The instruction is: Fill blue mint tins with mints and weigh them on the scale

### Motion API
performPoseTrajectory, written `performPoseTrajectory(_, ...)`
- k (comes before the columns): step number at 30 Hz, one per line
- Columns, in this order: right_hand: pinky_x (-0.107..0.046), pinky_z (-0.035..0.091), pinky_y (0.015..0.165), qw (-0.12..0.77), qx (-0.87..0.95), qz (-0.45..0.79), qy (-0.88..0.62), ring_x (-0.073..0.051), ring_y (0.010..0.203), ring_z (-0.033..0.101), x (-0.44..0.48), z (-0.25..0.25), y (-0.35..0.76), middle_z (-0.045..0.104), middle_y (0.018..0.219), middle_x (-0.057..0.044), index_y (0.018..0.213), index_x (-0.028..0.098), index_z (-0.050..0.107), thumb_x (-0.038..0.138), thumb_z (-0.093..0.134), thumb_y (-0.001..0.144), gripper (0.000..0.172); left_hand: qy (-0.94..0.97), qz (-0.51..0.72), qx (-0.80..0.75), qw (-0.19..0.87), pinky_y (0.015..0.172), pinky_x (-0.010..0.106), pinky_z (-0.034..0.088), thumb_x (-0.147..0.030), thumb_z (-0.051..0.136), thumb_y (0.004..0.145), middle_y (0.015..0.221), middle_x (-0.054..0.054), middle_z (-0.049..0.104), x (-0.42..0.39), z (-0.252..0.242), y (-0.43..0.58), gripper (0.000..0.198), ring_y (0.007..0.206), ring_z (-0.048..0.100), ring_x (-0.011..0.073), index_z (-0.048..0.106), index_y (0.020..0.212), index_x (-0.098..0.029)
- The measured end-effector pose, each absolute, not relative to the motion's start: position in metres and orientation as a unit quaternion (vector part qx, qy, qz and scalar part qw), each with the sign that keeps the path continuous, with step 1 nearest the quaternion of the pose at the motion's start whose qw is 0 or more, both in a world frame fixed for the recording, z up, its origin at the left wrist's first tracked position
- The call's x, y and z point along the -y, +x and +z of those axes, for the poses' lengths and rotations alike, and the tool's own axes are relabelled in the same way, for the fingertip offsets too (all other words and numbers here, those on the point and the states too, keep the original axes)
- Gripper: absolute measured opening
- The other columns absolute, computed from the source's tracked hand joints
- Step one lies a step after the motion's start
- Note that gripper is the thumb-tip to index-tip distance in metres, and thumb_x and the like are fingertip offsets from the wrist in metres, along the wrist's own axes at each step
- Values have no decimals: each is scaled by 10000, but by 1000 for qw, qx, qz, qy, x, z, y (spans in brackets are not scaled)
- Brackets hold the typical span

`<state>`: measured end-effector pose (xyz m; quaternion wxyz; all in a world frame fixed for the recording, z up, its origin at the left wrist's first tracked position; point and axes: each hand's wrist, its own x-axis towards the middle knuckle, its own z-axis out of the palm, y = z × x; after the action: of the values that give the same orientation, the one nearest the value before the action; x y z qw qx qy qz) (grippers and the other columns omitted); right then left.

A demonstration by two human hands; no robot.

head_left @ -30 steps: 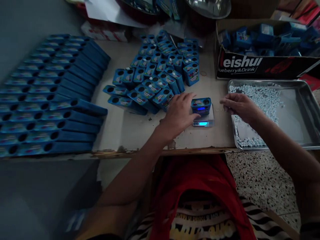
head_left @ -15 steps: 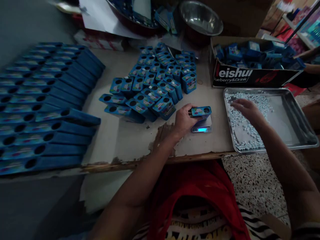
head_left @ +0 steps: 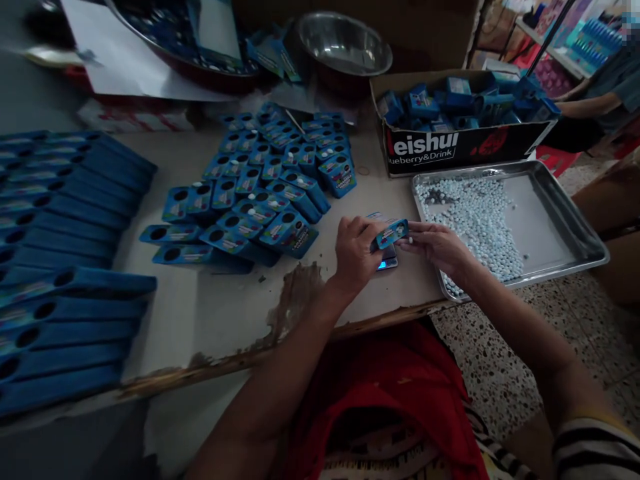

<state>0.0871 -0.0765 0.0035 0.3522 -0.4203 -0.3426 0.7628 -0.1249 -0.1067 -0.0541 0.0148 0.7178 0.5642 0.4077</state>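
My left hand [head_left: 356,252] is closed around a small blue box [head_left: 390,235] with a round hole in its top. The box is tilted toward the right, just above a small digital scale [head_left: 388,263] with a lit blue display. At the holed end, my right hand [head_left: 443,249] has its fingers pinched together on small white candies, one of which shows at the fingertips. More pale candies [head_left: 480,220] lie spread over the left part of a metal tray [head_left: 560,267] to the right.
Several blue boxes [head_left: 235,233] with holes stand grouped left of the scale. Stacked rows of blue boxes [head_left: 75,320] fill the far left. Behind the tray is a carton [head_left: 460,153] full of blue boxes. A metal bowl [head_left: 345,47] sits at the back; another person's arm [head_left: 590,105] shows at right.
My right hand has come left from the tray to the box, with candies in its fingers. My left hand has tilted the box toward it. The view has shifted to the right.
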Motion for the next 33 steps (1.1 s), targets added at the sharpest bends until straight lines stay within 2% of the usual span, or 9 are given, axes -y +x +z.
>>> performPoseTrajectory(7,-375,702,967,357,383,727,-445,-223,953,809,62,7,101,845,997,-103,995,192,842,174,932,773,241,612,500,-597,140,1005,428,576,-228,871,829,1050,57,761,108,-47,-117,280,1034,706,275,728,1070,-232)
performPoseTrajectory(9,-451,683,985,388,467,633,-481,-250,962,800,56,15,127,842,1020,-86,1021,233,838,335,980,749,323,538,547,-590,251,918,372,609,-289,910,794,1040,38,760,111,-37,-124,396,981,733,246,685,1113,-223)
performPoseTrajectory(12,-611,594,1095,376,665,336,-551,-367,1135,774,36,13,176,836,1107,-117,1069,266,851,479,942,798,357,493,585,-551,333,881,346,641,-340,928,774,1049,26,771,115,-11,-162,490,975,764,238,664,1169,-219)
performPoseTrajectory(15,-710,530,1106,288,772,131,-551,-492,1296,704,16,-6,192,804,1258,-195,999,255,865,602,828,878,370,568,568,-557,210,1119,411,625,-290,929,778,1274,47,781,120,29,-244,531,1223,742,275,721,1261,-219)
performPoseTrajectory(18,-556,642,912,287,791,225,-491,-384,1035,802,19,-18,148,832,1136,-142,1070,257,858,605,769,944,381,607,490,-624,46,1303,510,519,-288,954,818,1409,50,751,129,66,-358,632,1340,674,280,711,1394,-189)
performPoseTrajectory(20,-447,648,809,307,801,278,-432,-294,865,796,32,-14,94,827,1015,-96,1166,249,840,522,765,988,334,569,440,-694,-27,1292,560,518,-358,1009,797,1411,45,747,132,78,-433,757,1273,663,250,675,1438,-136)
performPoseTrajectory(25,-391,602,833,171,935,178,-256,-259,941,771,41,14,-46,776,1237,-122,1470,264,737,264,624,1104,383,509,332,-794,3,1200,563,570,-369,966,870,1189,-12,789,134,60,-547,679,1009,648,132,683,1384,-29)
performPoseTrajectory(29,-403,579,835,41,966,82,-240,-304,994,764,20,11,-94,744,1273,-152,1373,242,763,244,673,1088,299,535,307,-787,37,1179,369,587,-241,917,885,1230,-25,822,142,34,-561,481,1050,647,117,724,1278,-43)
performPoseTrajectory(33,-382,561,817,57,968,126,-207,-293,988,755,1,-6,-96,745,1182,-136,1194,224,776,267,668,1100,149,553,264,-788,65,1182,279,556,-153,883,883,1168,-55,824,154,19,-563,364,1057,656,106,742,1214,-100)
